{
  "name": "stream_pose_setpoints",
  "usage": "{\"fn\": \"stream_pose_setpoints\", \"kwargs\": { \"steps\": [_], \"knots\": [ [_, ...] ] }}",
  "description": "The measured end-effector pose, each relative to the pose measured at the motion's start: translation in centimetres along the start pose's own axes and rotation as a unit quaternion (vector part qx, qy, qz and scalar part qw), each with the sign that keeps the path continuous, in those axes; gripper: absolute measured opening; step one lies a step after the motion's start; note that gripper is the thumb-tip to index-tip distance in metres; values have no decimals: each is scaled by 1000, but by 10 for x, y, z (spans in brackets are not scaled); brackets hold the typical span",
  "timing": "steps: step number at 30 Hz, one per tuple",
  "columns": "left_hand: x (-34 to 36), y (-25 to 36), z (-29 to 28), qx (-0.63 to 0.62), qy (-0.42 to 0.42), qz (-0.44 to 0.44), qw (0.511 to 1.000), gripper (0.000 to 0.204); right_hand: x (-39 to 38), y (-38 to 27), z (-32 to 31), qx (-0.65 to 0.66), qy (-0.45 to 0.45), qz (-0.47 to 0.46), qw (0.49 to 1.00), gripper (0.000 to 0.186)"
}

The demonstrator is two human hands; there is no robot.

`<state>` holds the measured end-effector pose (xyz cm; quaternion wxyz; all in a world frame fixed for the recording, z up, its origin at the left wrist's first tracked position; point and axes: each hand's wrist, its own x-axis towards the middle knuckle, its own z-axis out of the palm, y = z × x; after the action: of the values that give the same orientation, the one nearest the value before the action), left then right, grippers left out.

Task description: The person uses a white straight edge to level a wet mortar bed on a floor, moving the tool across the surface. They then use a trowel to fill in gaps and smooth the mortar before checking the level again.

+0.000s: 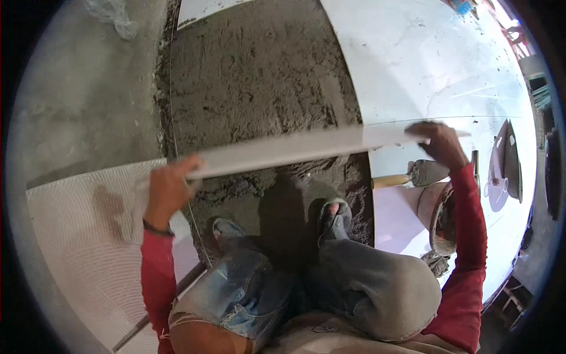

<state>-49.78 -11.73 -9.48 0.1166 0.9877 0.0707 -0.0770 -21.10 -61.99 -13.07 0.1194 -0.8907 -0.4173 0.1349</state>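
Observation:
My left hand (pixel 168 187) grips one end of a long white slab (pixel 283 152), which looks like a floor tile seen nearly edge-on. At its other end my right hand (pixel 439 144) is closed round the edge. The slab is slightly blurred and slants a little, its right end farther from me. It is held above a strip of wet grey mortar (pixel 259 71), whose surface is rough and lumpy. My feet stand on the near part of this strip. Beneath my right forearm lies a trowel (pixel 392 181) with a wooden handle.
Glossy white tiles (pixel 424 71) cover the floor at right. A bucket (pixel 423 203) with mortar stands there, near a flat grey tool (pixel 514 162). At left lie a ridged white tile (pixel 76 236) and bare concrete (pixel 88 100). A thin string (pixel 171 88) follows the mortar's left edge.

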Motion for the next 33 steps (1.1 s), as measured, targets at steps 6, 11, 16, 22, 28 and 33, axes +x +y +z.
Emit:
{"fn": "stream_pose_setpoints", "kwargs": {
  "steps": [6,11,16,22,28,33],
  "knots": [
    [50,-47,13,59,12,-73,995,46,87,-1,23,-74,80,-12,994,40],
    [-48,-27,61,-59,56,-40,996,46,34,-16,42,-72,52,-119,989,47],
    [-63,-6,31,-72,-44,-51,995,42,12,-33,10,-12,-64,-31,997,48],
    [9,-58,21,5,90,24,996,35,70,1,33,-54,81,-63,993,44],
    [33,-68,32,52,20,-38,998,39,97,1,46,-84,78,-53,992,31],
    [-63,-25,51,-21,-16,-24,999,38,16,-42,32,-60,8,-49,997,42]
  ]
}}
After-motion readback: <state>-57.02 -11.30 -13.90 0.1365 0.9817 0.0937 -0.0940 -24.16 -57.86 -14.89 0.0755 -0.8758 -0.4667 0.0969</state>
